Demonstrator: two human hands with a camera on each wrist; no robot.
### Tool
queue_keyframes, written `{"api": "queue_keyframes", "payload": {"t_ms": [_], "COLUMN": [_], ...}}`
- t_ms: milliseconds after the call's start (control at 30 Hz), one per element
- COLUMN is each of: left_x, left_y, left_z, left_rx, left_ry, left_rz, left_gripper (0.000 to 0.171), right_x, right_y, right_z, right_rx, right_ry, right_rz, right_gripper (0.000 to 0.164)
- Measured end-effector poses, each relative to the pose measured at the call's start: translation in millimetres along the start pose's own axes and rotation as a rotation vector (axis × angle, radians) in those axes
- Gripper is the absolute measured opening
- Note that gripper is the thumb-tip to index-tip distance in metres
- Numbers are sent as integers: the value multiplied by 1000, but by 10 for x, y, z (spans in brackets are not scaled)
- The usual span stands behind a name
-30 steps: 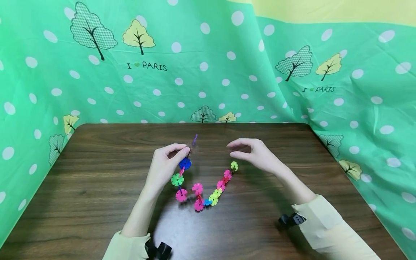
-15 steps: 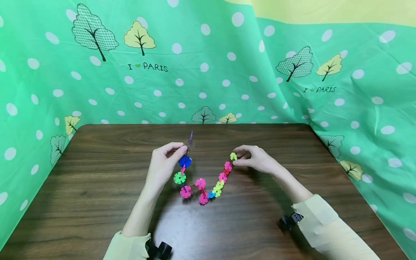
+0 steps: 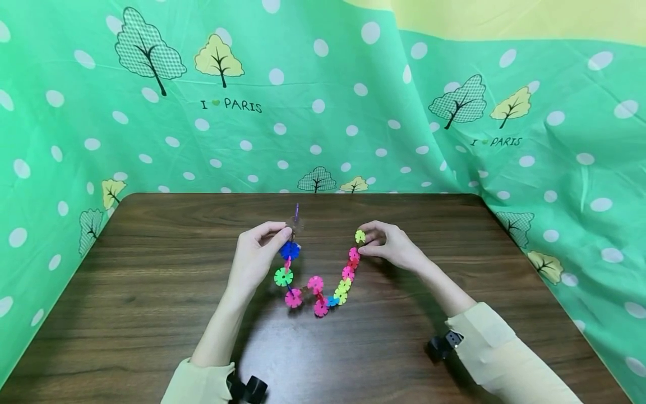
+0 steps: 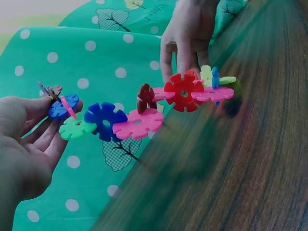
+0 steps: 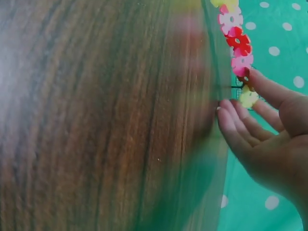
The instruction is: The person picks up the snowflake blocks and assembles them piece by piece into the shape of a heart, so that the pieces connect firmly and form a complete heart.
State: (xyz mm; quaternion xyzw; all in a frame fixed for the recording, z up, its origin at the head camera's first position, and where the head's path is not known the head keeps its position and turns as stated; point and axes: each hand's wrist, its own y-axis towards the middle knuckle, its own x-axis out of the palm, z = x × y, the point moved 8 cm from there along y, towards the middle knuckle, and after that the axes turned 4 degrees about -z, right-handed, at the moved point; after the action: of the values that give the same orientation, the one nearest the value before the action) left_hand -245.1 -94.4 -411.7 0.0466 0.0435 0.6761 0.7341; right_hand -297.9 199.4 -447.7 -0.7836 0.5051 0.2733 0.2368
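Observation:
A chain of slotted plastic snowflake discs (image 3: 284, 276) hangs in a zigzag between both hands, low over the table. My left hand (image 3: 252, 255) pinches it near the left end with thumb and forefinger, just above a blue disc (image 3: 290, 251). Past those fingertips a purple disc (image 3: 296, 211) sticks up, seen edge-on. At the other end, my right hand (image 3: 396, 246) holds the chain by a brown disc (image 5: 244, 77) beside the last, yellow-green disc (image 5: 249, 97). Pink, red, green and blue discs make up the middle, well shown by the red disc (image 4: 184, 92) in the left wrist view.
A dark wood-grain table (image 3: 151, 280) lies under the hands. Behind it and along its sides hangs a green dotted cloth (image 3: 323, 106) printed with trees. A small black camera (image 3: 444, 346) sits at the right cuff, another black camera (image 3: 252, 388) at the left.
My right hand has come in to the chain's yellow-green end, taken hold and raised it slightly. The middle of the chain has shifted right and up, while the left hand keeps its pinch.

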Motion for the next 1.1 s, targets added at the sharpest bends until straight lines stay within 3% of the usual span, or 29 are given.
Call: {"api": "queue_keyframes", "payload": {"t_ms": [267,433,867,1100], "left_x": [41,67,181,244], "left_y": [8,5,-7,-30], "left_z": [-23,-46,-94,-85], "left_rx": [-18,-40,-57,-36], "left_ry": [-28,-48,-3,77], "left_rz": [-22,-31,-60,-98], "left_gripper": [21,20,20,19], "right_x": [26,-12,-113,-145], "right_y": [9,10,-77,-115], "right_z": [-73,-200,-577,-804], "right_rx": [-30,-91,-169,-240], "right_ry": [296,397,341,313], "right_rz": [20,76,235,258], "right_gripper": [53,54,48,46]}}
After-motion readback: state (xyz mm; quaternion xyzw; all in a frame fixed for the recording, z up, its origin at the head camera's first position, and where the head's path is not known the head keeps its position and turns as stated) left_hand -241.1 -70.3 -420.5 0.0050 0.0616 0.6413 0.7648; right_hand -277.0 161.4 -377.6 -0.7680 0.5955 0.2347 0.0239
